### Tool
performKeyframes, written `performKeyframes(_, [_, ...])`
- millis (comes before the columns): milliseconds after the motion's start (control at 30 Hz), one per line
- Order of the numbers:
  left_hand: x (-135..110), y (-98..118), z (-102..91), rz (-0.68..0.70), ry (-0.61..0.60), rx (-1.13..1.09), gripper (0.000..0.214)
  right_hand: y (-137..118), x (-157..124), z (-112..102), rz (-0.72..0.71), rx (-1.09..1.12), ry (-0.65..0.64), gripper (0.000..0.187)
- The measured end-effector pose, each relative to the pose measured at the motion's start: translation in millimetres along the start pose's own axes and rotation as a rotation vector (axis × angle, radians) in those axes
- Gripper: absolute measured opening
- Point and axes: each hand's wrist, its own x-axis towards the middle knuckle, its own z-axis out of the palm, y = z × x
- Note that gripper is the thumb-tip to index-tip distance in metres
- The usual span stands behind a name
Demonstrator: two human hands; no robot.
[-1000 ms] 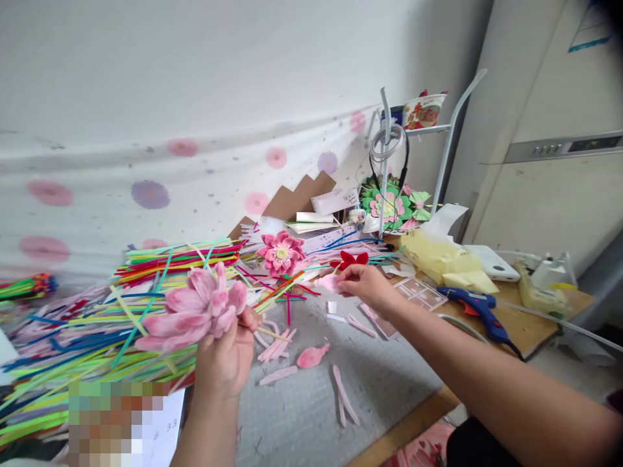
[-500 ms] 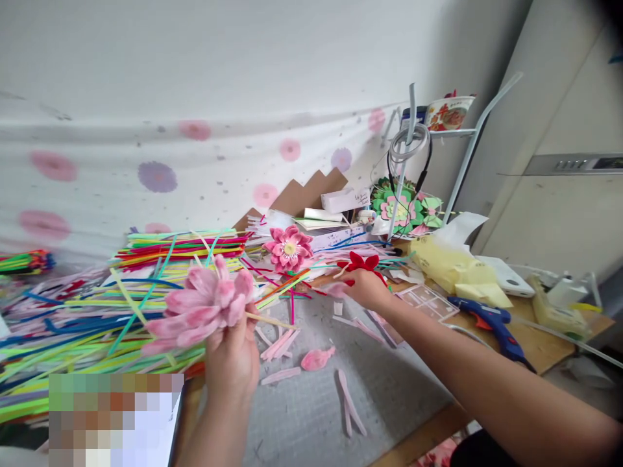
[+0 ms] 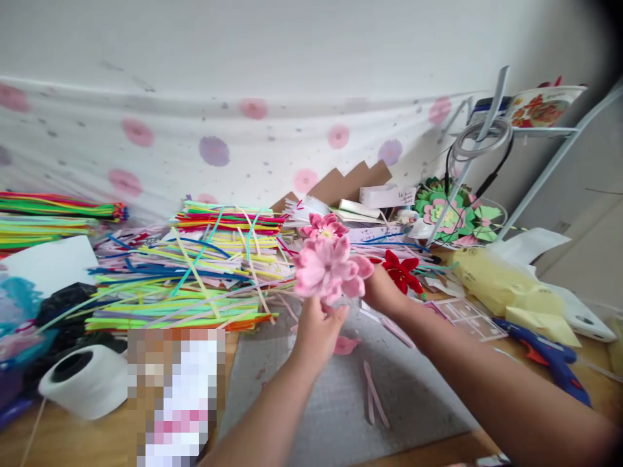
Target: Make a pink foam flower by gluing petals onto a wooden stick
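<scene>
My left hand (image 3: 316, 331) is closed around the stem of a fuzzy pink pipe-cleaner flower (image 3: 329, 269), held upright over the grey cutting mat (image 3: 311, 402). My right hand (image 3: 384, 292) is right beside the flower's right side, fingers curled against its petals; what they pinch is hidden behind the flower. A red flower (image 3: 402, 272) lies just past my right hand. Another pink flower (image 3: 324, 227) lies on the pile behind. Loose pink petal pieces (image 3: 374, 395) lie on the mat.
A big heap of coloured pipe cleaners (image 3: 195, 272) fills the left. A white tape roll (image 3: 82, 383) sits at the front left. A blue glue gun (image 3: 549, 357) lies at the right, with yellow paper (image 3: 501, 285) and a metal rack (image 3: 487, 136) behind.
The view swung left. My left hand turned the pink flower upright and brought it to the middle, and my right hand came back from the table to meet the flower.
</scene>
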Motion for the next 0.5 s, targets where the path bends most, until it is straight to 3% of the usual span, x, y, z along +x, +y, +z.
performKeyframes(133, [-17.0, 7.4, 12.6, 0.04, -0.243, 0.118, 0.018, 31.6, 16.0, -1.7, -0.076, -0.159, -0.088, 0.027])
performKeyframes(300, [-34.5, 19.6, 17.0, 0.259, -0.739, 0.305, 0.017, 38.1, 15.9, 36.3, -0.263, -0.266, -0.263, 0.018])
performKeyframes(400, [-36.2, 20.9, 15.6, 0.33, -0.832, 0.358, 0.018, 40.4, 19.9, 53.8, -0.297, -0.317, -0.296, 0.019])
performKeyframes(500, [-35.8, 21.0, 15.2, 0.354, -0.853, 0.367, 0.02, 47.7, 27.3, 51.9, -0.269, -0.33, -0.294, 0.021])
